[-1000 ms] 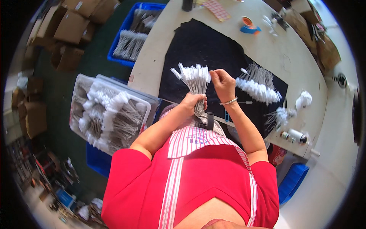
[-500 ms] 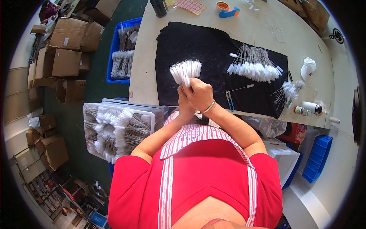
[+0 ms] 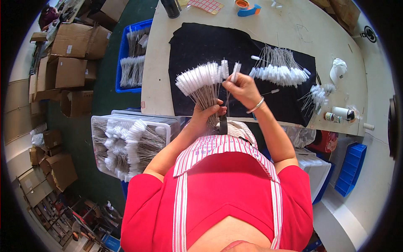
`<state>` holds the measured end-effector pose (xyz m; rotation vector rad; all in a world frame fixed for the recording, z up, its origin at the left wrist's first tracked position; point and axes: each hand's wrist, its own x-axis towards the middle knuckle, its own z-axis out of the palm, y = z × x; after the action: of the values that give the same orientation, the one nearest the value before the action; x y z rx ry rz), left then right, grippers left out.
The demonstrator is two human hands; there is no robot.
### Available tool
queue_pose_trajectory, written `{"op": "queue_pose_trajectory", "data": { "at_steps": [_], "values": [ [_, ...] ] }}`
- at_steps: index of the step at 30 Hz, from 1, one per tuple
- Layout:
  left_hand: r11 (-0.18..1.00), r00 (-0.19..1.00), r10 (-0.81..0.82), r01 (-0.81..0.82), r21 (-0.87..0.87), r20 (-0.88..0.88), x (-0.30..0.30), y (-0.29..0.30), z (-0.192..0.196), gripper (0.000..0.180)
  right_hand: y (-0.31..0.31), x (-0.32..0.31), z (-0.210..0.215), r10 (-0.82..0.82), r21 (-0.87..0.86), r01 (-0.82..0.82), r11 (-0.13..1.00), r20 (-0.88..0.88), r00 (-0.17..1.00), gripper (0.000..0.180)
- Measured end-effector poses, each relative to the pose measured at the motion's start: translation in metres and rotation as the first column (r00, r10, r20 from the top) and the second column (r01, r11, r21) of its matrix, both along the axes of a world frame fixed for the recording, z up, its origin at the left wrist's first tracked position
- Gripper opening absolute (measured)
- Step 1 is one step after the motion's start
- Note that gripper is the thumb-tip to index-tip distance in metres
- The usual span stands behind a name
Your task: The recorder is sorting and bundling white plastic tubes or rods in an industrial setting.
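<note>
My left hand (image 3: 206, 116) grips the wire stems of a fanned bunch of white-tipped brushes (image 3: 200, 79), held upright over the black mat (image 3: 197, 44). My right hand (image 3: 242, 89) pinches a single white-tipped brush (image 3: 233, 72) just right of the bunch, its tip close to the fan's edge. A bracelet sits on my right wrist. Further right on the mat lies a loose pile of the same brushes (image 3: 279, 71), with a smaller cluster (image 3: 319, 94) near the mat's right corner.
A white crate (image 3: 128, 145) full of brushes stands at my left. A blue bin (image 3: 133, 63) of brushes sits on the floor beyond it, with cardboard boxes (image 3: 69, 59) further left. Tape rolls (image 3: 245, 6), a white cap (image 3: 339, 69) and small bottles (image 3: 339, 114) lie on the beige table.
My hands were together on the bunch; now the right hand has drawn apart to the right, holding one brush. The bunch has fanned out wider in my left hand.
</note>
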<state>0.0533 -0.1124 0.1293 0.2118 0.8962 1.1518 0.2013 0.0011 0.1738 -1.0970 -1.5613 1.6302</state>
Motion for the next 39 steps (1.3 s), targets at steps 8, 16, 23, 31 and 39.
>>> {"op": "queue_pose_trajectory", "data": {
  "at_steps": [8,16,23,31,39],
  "values": [
    [0.973,0.985,-0.148,0.16,0.168,-0.084,-0.007,-0.008,0.021,0.048,-0.032,-0.012,-0.005,-0.014,0.044,0.017,0.999,-0.065,0.998,0.012],
    [0.955,0.963,-0.239,0.256,0.147,-0.121,-0.007,-0.008,0.026,0.034,0.006,-0.001,0.008,-0.166,0.226,0.27,0.936,-0.394,0.904,0.061],
    [0.912,0.917,-0.383,0.395,0.115,-0.115,-0.016,-0.007,0.022,0.029,0.031,-0.017,0.026,0.239,0.024,-0.237,0.971,-0.092,0.967,0.081],
    [0.873,0.884,-0.462,0.467,0.14,-0.063,-0.019,-0.009,0.006,0.037,0.031,-0.018,0.021,0.288,0.136,-0.278,0.951,-0.055,0.956,0.074],
    [0.979,0.991,-0.135,0.133,0.154,0.004,-0.026,0.017,0.008,0.047,0.016,-0.012,-0.035,-0.043,-0.191,-0.009,0.982,-0.268,0.962,0.042]
  ]
}}
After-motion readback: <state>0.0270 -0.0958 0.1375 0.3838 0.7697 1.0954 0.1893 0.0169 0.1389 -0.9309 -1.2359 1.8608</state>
